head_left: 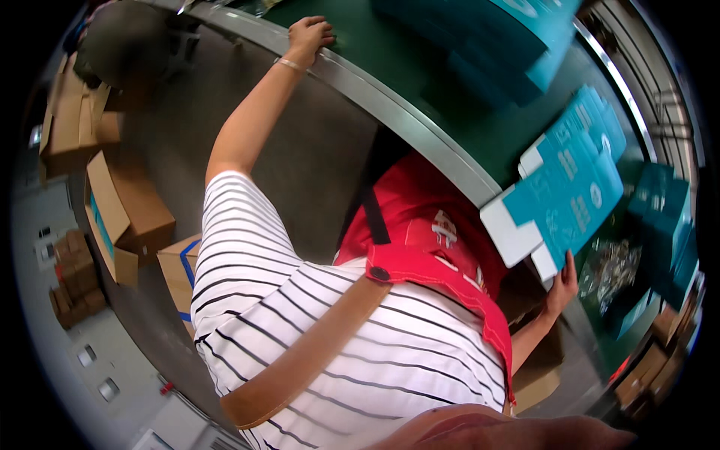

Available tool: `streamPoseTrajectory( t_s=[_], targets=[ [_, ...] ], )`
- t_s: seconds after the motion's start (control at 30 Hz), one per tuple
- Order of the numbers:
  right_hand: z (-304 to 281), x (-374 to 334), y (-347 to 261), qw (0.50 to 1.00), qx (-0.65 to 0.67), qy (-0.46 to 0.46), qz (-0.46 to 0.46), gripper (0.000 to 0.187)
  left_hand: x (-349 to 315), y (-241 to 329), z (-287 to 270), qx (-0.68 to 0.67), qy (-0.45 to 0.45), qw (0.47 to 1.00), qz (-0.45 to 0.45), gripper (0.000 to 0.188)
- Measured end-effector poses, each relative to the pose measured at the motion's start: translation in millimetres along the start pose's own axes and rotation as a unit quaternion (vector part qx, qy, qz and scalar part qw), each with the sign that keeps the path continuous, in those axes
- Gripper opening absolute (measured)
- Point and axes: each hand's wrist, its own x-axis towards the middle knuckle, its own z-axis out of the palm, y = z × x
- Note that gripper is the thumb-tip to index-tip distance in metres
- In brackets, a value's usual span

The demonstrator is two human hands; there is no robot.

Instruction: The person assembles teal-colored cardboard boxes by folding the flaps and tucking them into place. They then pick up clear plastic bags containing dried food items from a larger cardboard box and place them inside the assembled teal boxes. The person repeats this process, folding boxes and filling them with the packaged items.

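My left hand is raised at the metal edge rail of a green conveyor belt. Its fingers are curled in, and nothing shows in them. On the right, my right hand grips the near end of a flat, unfolded teal and white carton. Some of the fingers are hidden. This carton overlaps another flat teal carton and reaches over the rail. At the top, a larger group of teal boxes stands on the belt.
Right of the flat cartons lie clear plastic bags with small parts, beside more teal boxes. Open brown cartons stand on the floor at left. A person in a dark cap is at the upper left.
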Motion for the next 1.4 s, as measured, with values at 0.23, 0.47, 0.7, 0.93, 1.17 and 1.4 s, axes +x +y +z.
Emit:
streamPoseTrajectory(
  t_s=[0.23, 0.47, 0.7, 0.93, 1.17, 1.4],
  targets=[
    [23.1, 27.2, -120.1, 0.863, -0.295, 0.197, -0.359, 0.039, -165.3, 13.0, 63.7, 0.102, -0.26, 0.955, 0.099, 0.021],
    [28.7, 37.2, -186.3, 0.84, 0.122, 0.273, -0.452, 0.016, -259.5, 61.0, 169.0, 0.112, -0.448, 0.82, 0.339, 0.043],
    [62.5, 46.2, -223.2, 0.797, 0.496, 0.174, -0.298, 0.012, -317.9, 97.8, 232.9, 0.144, -0.342, 0.754, 0.542, 0.098],
    [119.2, 23.6, -233.9, 0.783, 0.571, 0.021, -0.246, 0.023, -322.7, 96.7, 259.8, 0.221, -0.162, 0.739, 0.616, 0.081],
    [80.8, 59.7, -235.3, 0.867, 0.266, 0.098, -0.41, 0.037, -305.0, 150.9, 188.9, 0.004, -0.221, 0.86, 0.46, 0.01],
    [43.6, 83.2, -248.4, 0.825, -0.257, 0.185, -0.468, 0.037, -239.2, 132.3, 177.4, -0.047, -0.367, 0.884, 0.287, 0.009]
  ],
)
